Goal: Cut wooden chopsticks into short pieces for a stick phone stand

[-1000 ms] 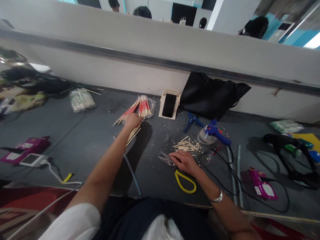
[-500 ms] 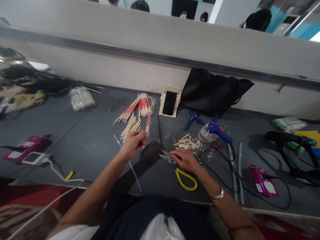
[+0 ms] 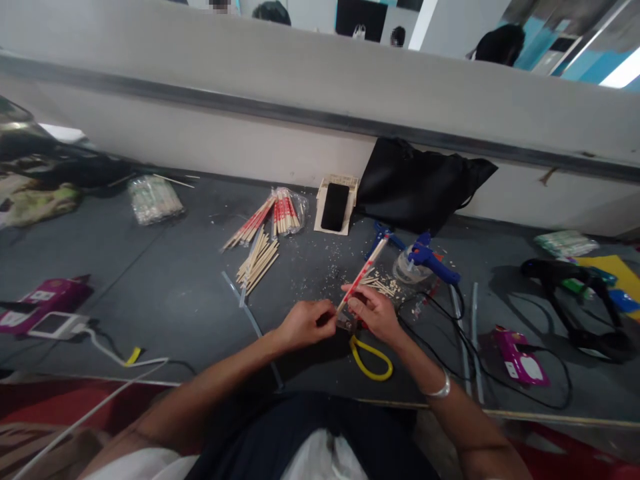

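Note:
A pair of chopsticks in a clear wrapper with a red band [image 3: 364, 270] slants up between my hands. My right hand [image 3: 377, 313] pinches it near the lower part, thumb against the fingers. At its bottom end my left hand [image 3: 311, 323] has its fingers closed on it. Scissors with a yellow handle [image 3: 373, 363] lie on the table just below my right hand, their blades partly hidden. Short cut sticks [image 3: 381, 287] lie beyond my right hand. Loose sticks [image 3: 259, 261] and red-banded wrapped chopsticks [image 3: 285, 212] rest further to the left.
A blue glue gun [image 3: 433, 259] rests on a clear round container [image 3: 406, 268]. Behind stand a phone [image 3: 335, 207] on paper and a black bag [image 3: 420, 187]. Clear glue sticks [image 3: 475, 333], cables and purple boxes [image 3: 520, 357] lie at the sides.
My left hand has moved right, from beside the stick pile to my right hand, bringing the wrapped chopsticks. My right hand has left the scissors and now grips the chopsticks too.

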Tool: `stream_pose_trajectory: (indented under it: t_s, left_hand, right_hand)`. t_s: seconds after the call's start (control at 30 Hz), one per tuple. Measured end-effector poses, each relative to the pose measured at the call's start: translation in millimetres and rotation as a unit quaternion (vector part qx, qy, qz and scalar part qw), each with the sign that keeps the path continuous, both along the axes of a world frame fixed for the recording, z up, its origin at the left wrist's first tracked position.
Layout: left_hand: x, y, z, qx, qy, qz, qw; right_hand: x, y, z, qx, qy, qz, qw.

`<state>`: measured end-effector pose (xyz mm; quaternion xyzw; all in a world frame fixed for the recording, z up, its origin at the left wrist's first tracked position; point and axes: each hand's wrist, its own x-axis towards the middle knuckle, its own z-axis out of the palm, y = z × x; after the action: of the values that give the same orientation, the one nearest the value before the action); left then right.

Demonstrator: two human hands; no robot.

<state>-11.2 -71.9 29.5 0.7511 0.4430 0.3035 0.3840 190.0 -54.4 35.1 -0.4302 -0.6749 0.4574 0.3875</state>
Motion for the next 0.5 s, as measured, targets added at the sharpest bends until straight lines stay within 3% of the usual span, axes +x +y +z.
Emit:
stream_pose_trajectory:
  t_s: [0.13, 0.23, 0.37, 0.5]
  left_hand:
    - [2.8, 6.5, 0.9, -0.016, -0.015, -0.023, 0.999]
    - [3.2, 12.4, 2.4, -0.076, -0.083, -0.030, 0.993]
    - [3.1, 15.3, -4.1, -0.168, -0.143, -0.039, 0.975]
    - [0.3, 15.4, -10.2, -0.177, -0.143, -0.017, 0.974]
  right_hand:
    - [-2.4, 6.8, 14.8, -0.056, 0.025, -0.038, 0.997]
    - [-7.8, 16.7, 19.9, -0.028, 0.027, -0.064, 0.997]
    - [-16.7, 23.2, 17.7, 0.020, 0.020, -0.058, 0.998]
    - [-15.6, 22.0, 11.9, 0.018, 0.072, -0.097, 0.993]
